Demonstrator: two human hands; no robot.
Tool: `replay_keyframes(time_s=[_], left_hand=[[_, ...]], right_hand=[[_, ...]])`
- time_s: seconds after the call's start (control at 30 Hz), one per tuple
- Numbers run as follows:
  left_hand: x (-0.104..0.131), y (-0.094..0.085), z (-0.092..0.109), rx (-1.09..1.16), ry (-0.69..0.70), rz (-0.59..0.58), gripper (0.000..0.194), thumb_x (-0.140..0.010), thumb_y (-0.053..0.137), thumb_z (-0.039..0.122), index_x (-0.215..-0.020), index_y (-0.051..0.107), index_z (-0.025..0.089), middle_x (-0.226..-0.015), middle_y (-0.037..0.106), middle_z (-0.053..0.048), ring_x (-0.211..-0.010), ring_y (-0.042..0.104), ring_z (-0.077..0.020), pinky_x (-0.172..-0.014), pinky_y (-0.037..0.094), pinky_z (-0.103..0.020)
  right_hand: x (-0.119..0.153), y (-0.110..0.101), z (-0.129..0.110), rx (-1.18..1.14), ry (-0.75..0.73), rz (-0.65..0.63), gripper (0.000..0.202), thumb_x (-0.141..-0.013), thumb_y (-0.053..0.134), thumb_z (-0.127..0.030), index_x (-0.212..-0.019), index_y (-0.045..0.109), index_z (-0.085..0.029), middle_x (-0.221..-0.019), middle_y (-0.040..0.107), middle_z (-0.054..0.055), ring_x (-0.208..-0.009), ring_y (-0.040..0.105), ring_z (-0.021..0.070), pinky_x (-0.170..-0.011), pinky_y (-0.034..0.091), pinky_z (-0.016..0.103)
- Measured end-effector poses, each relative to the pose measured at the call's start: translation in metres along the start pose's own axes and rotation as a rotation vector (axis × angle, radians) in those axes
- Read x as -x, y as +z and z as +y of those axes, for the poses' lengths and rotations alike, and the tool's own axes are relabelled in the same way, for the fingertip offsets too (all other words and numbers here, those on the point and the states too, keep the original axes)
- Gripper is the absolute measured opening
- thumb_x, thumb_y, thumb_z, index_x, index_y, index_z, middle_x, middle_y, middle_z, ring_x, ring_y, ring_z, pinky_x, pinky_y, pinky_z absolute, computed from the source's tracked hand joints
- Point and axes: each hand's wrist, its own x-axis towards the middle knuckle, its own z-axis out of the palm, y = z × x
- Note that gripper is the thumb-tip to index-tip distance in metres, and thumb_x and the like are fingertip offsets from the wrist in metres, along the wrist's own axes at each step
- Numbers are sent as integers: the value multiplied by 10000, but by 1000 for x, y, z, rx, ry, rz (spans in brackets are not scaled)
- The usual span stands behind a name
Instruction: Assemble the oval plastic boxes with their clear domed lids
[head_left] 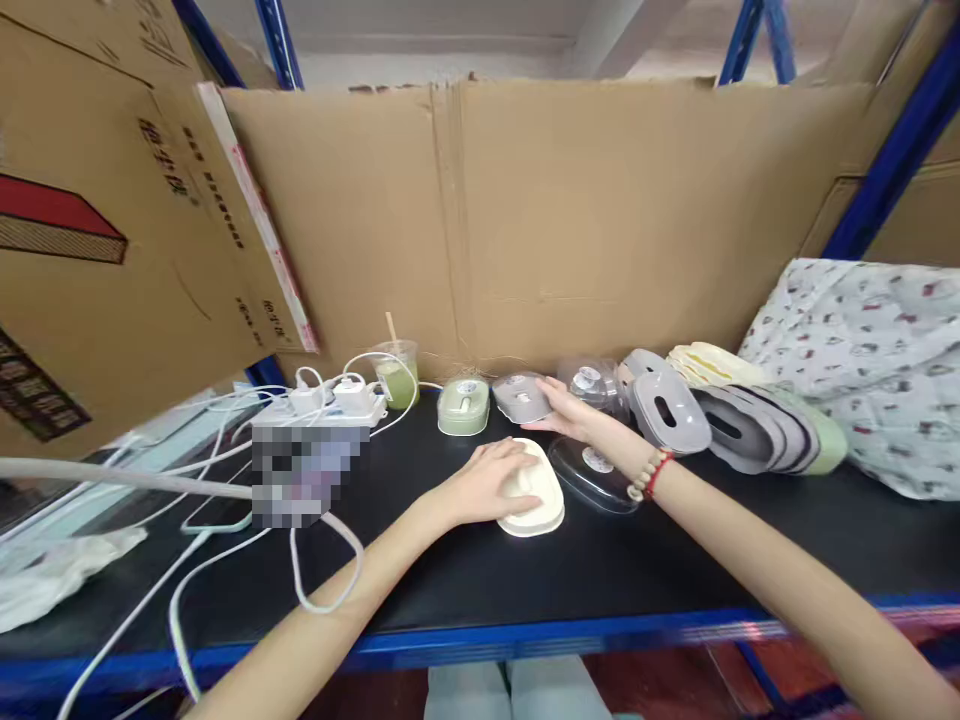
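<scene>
My left hand rests on a cream oval plastic piece lying on the black tabletop, thumb and fingers apart over it. Farther back, my right hand has its fingers at the right side of a grey oval container, thumb and fingers around its edge. A green oval container stands just left of the grey one. Under my right forearm lies a clear dark-looking oval cover. Behind my right wrist is another clear cover with a round label.
Grey lids, nested grey and green rings and cream pieces lie right, beside patterned cloth. Left are a power strip, white cables, a phone and a drink cup. Cardboard stands behind.
</scene>
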Motion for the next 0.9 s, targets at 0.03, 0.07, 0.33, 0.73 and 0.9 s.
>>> replay_keyframes(time_s=[0.03, 0.07, 0.33, 0.73, 0.9], left_hand=[[0, -1, 1, 3, -5, 28, 491, -803, 610, 364, -1255, 539, 186, -1371, 489, -127, -1314, 403, -290, -1086, 293, -446], [0, -2, 1, -6, -21, 58, 451, -815, 591, 354, -1234, 553, 189, -1325, 522, -118, -1261, 460, -275, -1065, 324, -432], [2, -13, 5, -266, -454, 213, 498, -769, 587, 456, -1101, 634, 87, -1135, 602, -191, -1136, 543, -360, -977, 390, -460], [-2, -3, -8, 64, -442, 325, 137, -834, 451, 188, -838, 588, 204, -852, 647, -55, -850, 630, -242, -724, 436, -335], [-7, -6, -10, 560, -429, 597, 48, -816, 528, 211, -831, 571, 197, -627, 546, 39, -598, 559, -148, -596, 431, -259]], right_hand=[[-2, 2, -1, -12, 29, -29, 285, -973, 320, -270, -1253, 353, -228, -1506, 294, 81, -1270, 450, 151, -928, 535, 395], [-4, 3, -3, 1, 48, -58, 267, -957, 370, -278, -1212, 409, -212, -1479, 342, 95, -1250, 474, 176, -915, 541, 419], [18, -35, -17, 899, -114, -171, 657, -646, 729, -482, -1218, 582, -193, -1274, 593, 132, -1221, 514, 317, -968, 481, 421], [61, -59, 32, 1365, -200, 177, 582, -780, 606, -420, -1315, 521, -208, -1316, 544, 154, -1161, 571, 315, -899, 483, 394], [65, -91, 20, 1314, -239, 690, 674, -767, 628, -401, -1353, 437, -129, -1297, 513, 212, -1201, 506, 363, -918, 458, 450]])
